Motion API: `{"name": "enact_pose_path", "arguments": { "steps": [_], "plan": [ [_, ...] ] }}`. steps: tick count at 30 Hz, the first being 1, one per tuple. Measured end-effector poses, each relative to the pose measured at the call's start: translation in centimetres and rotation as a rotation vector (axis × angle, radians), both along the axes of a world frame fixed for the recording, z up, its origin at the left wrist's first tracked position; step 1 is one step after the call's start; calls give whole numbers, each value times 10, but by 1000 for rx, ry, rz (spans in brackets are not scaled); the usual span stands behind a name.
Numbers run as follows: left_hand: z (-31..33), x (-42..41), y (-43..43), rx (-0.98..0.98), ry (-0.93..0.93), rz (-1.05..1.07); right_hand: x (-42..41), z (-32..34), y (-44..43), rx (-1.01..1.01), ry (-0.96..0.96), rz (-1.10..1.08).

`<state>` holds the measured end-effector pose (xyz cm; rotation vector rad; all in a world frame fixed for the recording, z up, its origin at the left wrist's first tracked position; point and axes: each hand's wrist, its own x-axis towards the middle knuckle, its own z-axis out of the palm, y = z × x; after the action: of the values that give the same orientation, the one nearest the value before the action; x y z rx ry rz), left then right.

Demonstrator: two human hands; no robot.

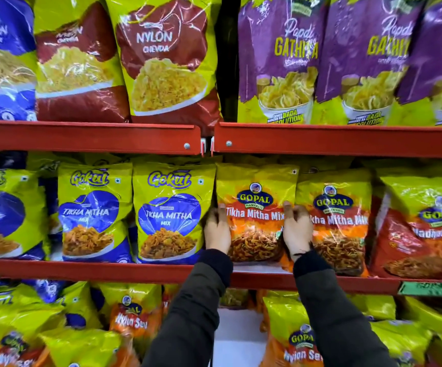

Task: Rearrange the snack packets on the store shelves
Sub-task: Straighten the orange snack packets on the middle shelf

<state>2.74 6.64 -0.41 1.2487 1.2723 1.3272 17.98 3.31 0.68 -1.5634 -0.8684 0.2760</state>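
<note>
Both hands reach up to the middle red shelf (87, 270) and grip one snack packet between them. The left hand (217, 230) presses against the left edge of the Gopal Tikha Mitha Mix packet (255, 218), with its fingers curled round behind that edge. The right hand (297, 230) clasps the opposite edge the same way, fingertips tucked out of sight behind the packet. Dark sleeves cover both forearms up to the wrists. The packet stands upright on the shelf, its lower edge just behind the shelf's front lip.

Just outside the left hand stands a Gokul Tikha Mitha packet (172, 213), green with a blue panel, touching the back of that hand. Further out on that side is another Gokul packet (92, 213) of the same kind. Just outside the right hand stands a second Gopal Tikha Mitha Mix packet (339, 223), partly covered by that hand, and beyond it a red Gopal packet (421, 234).

Above the hands, on the upper shelf (339, 140), stand a Nylon Chevda packet (164, 56) and purple Papdi Gathiya packets (280, 56). Below the wrists, Nylon Sev packets (294, 337) lean in loose rows.
</note>
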Motion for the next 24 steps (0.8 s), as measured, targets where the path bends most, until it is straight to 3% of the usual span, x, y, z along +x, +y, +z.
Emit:
{"name": "enact_pose_path", "arguments": {
  "steps": [9, 18, 22, 24],
  "plan": [
    [-11, 8, 19, -13, 99, 145, 9, -10, 14, -88, -207, -90],
    [-10, 4, 4, -7, 26, 102, 10, -5, 2, -107, -134, -12],
    [-10, -6, -21, 80, 135, 41, 7, -4, -25, -98, -247, -5],
    [-8, -14, -40, 165, 312, 76, 2, -1, -42, -56, -285, -18]
  ]
}}
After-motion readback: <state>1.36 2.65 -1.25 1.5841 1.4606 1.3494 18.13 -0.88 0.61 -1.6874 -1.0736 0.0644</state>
